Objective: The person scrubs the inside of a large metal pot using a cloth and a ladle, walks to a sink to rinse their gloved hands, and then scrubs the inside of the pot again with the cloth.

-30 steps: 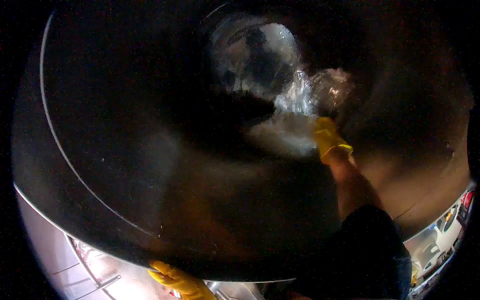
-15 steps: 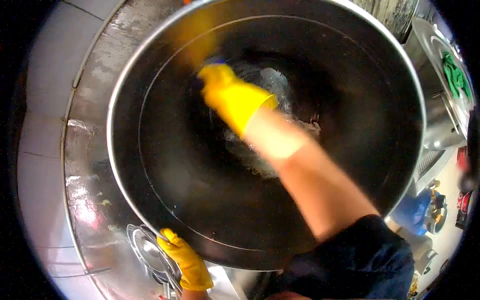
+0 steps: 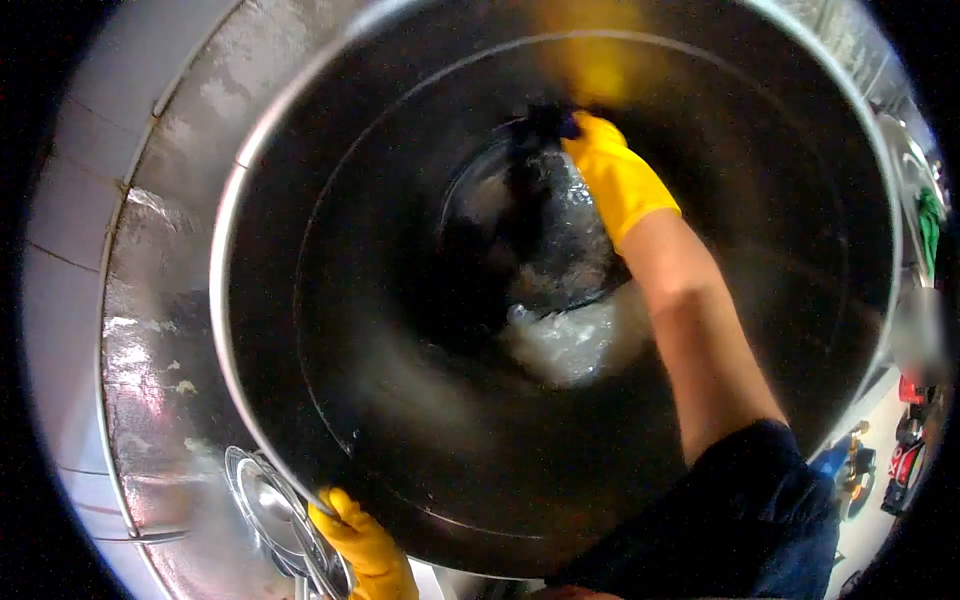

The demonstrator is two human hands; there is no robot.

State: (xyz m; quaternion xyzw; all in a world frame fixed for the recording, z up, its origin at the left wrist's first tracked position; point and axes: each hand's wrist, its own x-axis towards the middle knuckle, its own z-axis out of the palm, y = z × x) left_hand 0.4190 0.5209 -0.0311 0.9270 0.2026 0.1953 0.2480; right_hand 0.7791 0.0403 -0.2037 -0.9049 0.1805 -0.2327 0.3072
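Note:
A large round metal pot (image 3: 225, 290) with a dark interior fills most of the view. Water (image 3: 570, 345) glistens at its bottom. My right hand (image 3: 618, 178), in a yellow rubber glove, reaches deep inside, its fingers closed round a dark, bluish scrubber (image 3: 550, 124) against the far inner side. The scrubber is partly hidden and hard to make out. At the lower left, my left hand (image 3: 365, 545), also in a yellow glove, grips the pot's rim, fingers over the edge. A yellow reflection of the right glove shows on the far wall.
Round metal lids or strainers (image 3: 270, 505) lie outside the pot at the lower left, beside a wet metal surface (image 3: 150, 400). Pale tiles border the left side. On the right are a green cloth (image 3: 929, 232) and red-and-black items (image 3: 908, 465).
My right hand has moved rightward along the pot's far inner side with the scrubber since half a second ago. The left hand still holds the rim. The view has shifted slightly.

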